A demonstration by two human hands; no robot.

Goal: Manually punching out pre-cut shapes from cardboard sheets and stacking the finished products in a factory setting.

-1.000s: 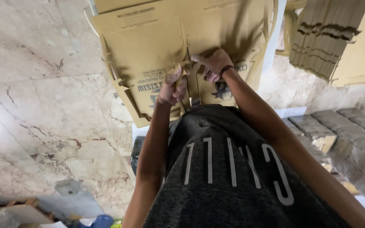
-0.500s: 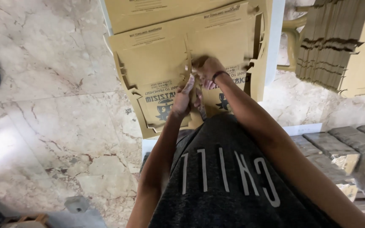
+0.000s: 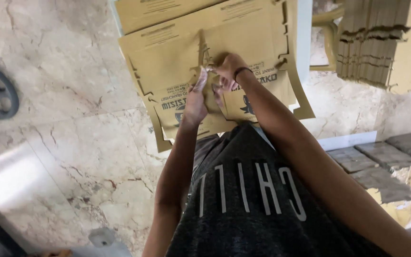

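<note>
A pale marble floor (image 3: 63,143) fills the left half of the frame. At upper centre a flat brown cardboard sheet (image 3: 177,66), die-cut with flaps and slots, lies on a white bench (image 3: 304,38), overhanging its near edge toward the person. A stack of folded cardboard (image 3: 372,43) stands at upper right, and wrapped grey bundles (image 3: 391,162) sit at lower right. Both hands meet at the sheet's middle fold. The left hand (image 3: 196,102) has its fingers together, pinching a flap just below the crease. The right hand (image 3: 227,69) has its fingers closed on the cardboard edge above it. To fold well, it seems best to keep both grips close to the crease and press evenly so the flap bends on its scored line without tearing.
</note>
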